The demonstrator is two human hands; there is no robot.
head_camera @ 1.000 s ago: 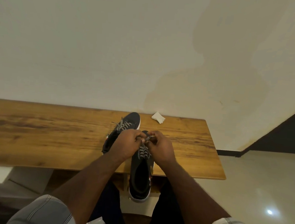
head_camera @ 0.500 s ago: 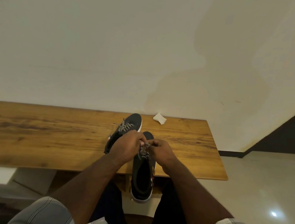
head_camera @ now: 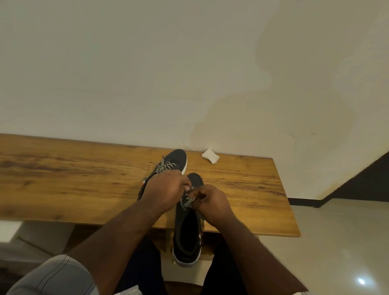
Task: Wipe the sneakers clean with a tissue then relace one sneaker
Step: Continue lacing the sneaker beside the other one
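Overhanging the bench's [head_camera: 46,182] near edge: heel of the near sneaker [head_camera: 187,235], toe resting on the wood. Pinching its patterned lace [head_camera: 187,199]: left hand [head_camera: 165,191] and right hand [head_camera: 212,203], fingers curled, now sitting slightly lower than a second ago. Lying behind: second sneaker [head_camera: 175,161] of two, laced. Sitting by the far edge: one folded tissue [head_camera: 210,156]. Stretching left: bare wood.

Left hand [head_camera: 165,189] and right hand [head_camera: 212,203] pinching lace [head_camera: 187,199], near sneaker [head_camera: 188,230], wooden table [head_camera: 70,179]
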